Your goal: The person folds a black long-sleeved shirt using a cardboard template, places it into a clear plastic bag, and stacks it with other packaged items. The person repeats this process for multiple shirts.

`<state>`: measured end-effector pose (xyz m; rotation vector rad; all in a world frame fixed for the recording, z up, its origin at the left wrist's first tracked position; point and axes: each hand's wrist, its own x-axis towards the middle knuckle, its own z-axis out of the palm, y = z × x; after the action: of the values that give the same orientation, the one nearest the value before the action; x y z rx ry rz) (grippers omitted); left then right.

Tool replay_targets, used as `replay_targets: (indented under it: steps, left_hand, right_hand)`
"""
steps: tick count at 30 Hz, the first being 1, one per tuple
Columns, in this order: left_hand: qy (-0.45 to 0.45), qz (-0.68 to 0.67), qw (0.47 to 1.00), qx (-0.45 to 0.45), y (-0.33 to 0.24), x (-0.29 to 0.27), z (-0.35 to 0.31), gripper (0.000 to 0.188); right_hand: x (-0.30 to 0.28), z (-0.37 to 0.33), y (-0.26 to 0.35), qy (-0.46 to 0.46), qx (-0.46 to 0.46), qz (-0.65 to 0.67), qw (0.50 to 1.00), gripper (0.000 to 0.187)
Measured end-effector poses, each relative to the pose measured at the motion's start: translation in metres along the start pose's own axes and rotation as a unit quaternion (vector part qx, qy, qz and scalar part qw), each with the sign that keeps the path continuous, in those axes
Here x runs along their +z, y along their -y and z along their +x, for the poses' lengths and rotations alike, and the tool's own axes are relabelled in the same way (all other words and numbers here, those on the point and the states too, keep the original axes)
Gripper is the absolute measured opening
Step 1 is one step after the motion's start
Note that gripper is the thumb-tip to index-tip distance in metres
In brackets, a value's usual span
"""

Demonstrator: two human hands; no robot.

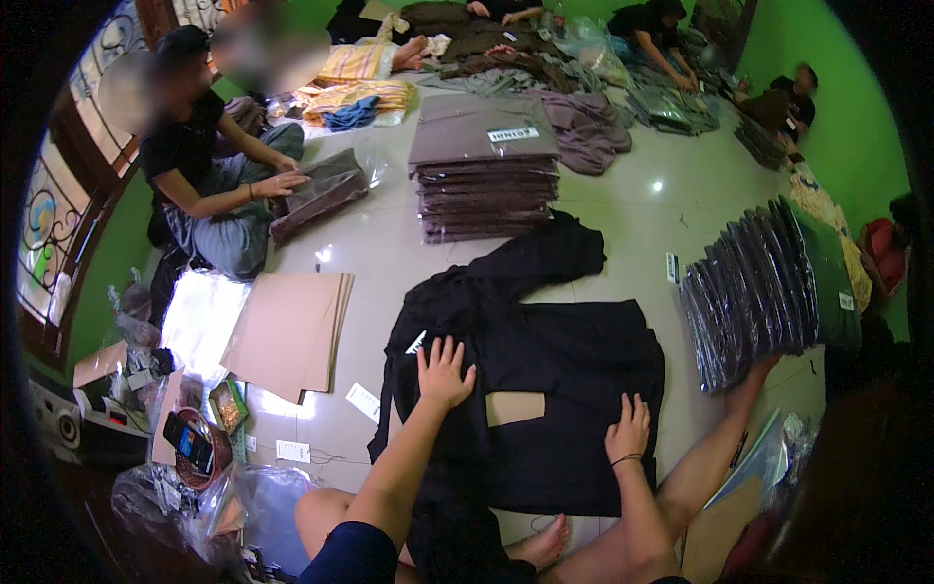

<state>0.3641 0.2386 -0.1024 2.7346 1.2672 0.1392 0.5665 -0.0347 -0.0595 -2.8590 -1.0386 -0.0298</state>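
Observation:
A black long-sleeved garment [574, 350] lies spread on the floor before me, one sleeve stretched toward the far stack. My left hand [446, 373] rests flat on its upper part, fingers spread, beside a small white label [416, 343]. My right hand [628, 428] lies on the garment's right-hand portion, fingers extended. Between the folds a piece of brown cardboard [516, 408] shows through; most of it is hidden under the cloth. More black fabric hangs down toward my legs.
Cardboard sheets [287, 331] and a shiny plastic pile [202, 316] lie left. Bagged brown garments [486, 195] are stacked ahead; bagged dark ones [749, 292] lean right. A basket with a phone [195, 448] sits near left. Several people work around the room, one folding a bagged garment [326, 195].

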Motion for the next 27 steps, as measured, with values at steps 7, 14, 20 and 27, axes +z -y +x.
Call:
replay_targets:
  steps: [7, 14, 20, 27]
  left_hand:
    - [-0.109, -0.063, 0.983, 0.131, -0.001, -0.018, -0.024, 0.046]
    - [-0.083, -0.183, 0.963, 0.177, -0.034, -0.051, -0.044, 0.023]
    - [-0.008, -0.423, 0.870, 0.253, -0.177, -0.018, -0.006, 0.013]
    - [0.216, -0.369, 0.902, 0.069, -0.267, 0.015, 0.010, 0.038]
  right_hand:
    - [-0.008, 0.009, -0.030, -0.011, -0.037, 0.145, 0.989, 0.051]
    - [-0.015, -0.056, -0.059, 0.095, 0.069, 0.056, 0.991, 0.064]
    - [-0.018, -0.082, -0.078, 0.130, 0.129, 0.144, 0.973, 0.075]
    - [-0.019, -0.072, -0.078, 0.133, 0.178, 0.139, 0.965, 0.098]
